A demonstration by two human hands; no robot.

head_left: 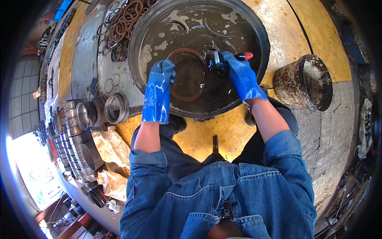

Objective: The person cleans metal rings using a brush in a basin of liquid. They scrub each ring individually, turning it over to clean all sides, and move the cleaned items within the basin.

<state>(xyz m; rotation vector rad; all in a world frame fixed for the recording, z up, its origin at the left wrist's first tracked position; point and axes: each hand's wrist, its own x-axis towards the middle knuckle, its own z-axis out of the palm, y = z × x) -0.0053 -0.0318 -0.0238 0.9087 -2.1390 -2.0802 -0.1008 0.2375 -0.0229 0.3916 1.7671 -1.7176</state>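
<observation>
My left hand (161, 73), in a long blue rubber glove, is closed on the left side of a large rusty metal ring (185, 98). The ring is tilted over a wide round dark basin (137, 55) of murky liquid. My right hand (240, 75), gloved alike, is wrapped round a dark tool with a black, red-tipped handle (247, 55). Its dark blocky head (214, 59) is beside the ring's upper right edge; whether they touch I cannot tell. Inside the basin, thin curved metal pieces (215, 32) and patches of foam show near the far side.
A pile of rusty rings (123, 28) lies left of the basin. Thin shiny rings (115, 108) and stacked metal cylinders (75, 131) stand at the left, by crumpled brown paper (111, 145). A stained bucket (292, 85) lies tipped at the right on the worn yellow-and-grey floor (306, 127).
</observation>
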